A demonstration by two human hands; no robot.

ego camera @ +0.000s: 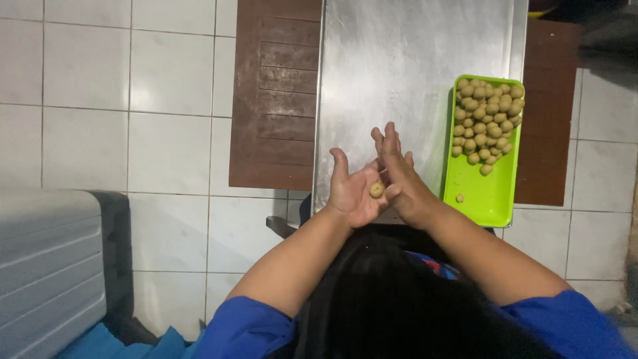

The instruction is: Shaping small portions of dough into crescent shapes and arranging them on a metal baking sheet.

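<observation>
Small round tan dough ball [376,190] rests in the upturned, open left hand [353,191] — right hand [401,179], fingers straight, presses edge-on just beside it.

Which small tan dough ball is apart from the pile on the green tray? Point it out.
The lone small tan dough ball near the bright green plastic tray's near end; the piled dough balls cluster at the far end.

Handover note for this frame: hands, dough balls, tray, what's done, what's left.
Left hand: open, palm up, one dough ball on it.
Right hand: flat, fingers straight, edge against the left palm beside that ball.
Green tray: on the right of the steel table, pile of rolled balls at its far end, one stray ball nearer.
Done: the pile.
Left: ball in hand not yet on the tray.
</observation>
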